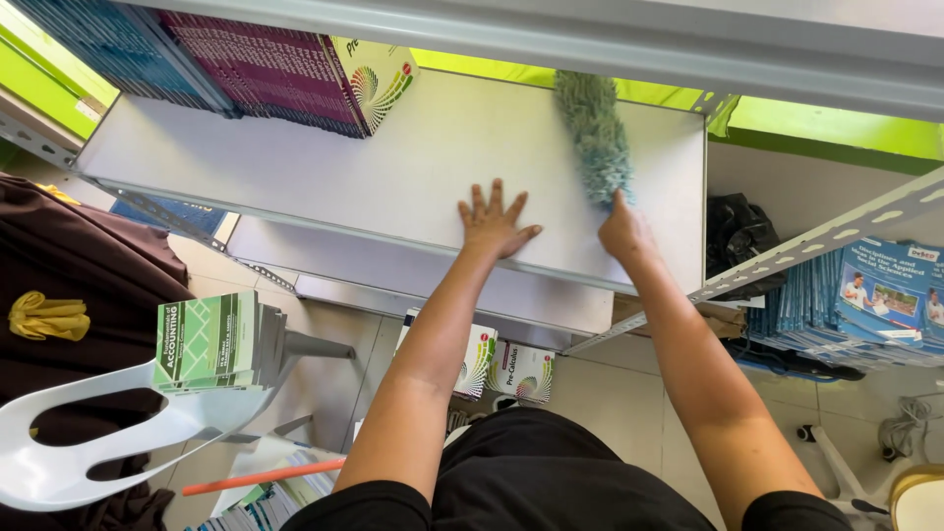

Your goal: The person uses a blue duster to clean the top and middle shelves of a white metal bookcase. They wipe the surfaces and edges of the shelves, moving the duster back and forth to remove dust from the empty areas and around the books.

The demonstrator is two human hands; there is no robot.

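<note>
left hand [495,224] splayed flat on shelf [324,167], likely bracing | right hand [623,230] fisted round fluffy blue-green duster [595,133], handle hidden, head lying on shelf's right side | books [265,69] upright at back-left

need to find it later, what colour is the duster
Pale blue-green, fluffy; held in the right hand. The duster shows in the head view.

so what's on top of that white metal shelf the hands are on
On the white metal shelf: a row of blue and maroon books at the back left, the left hand pressed flat, and the right hand holding a fluffy teal duster. The upper shelf hides the back.
</note>
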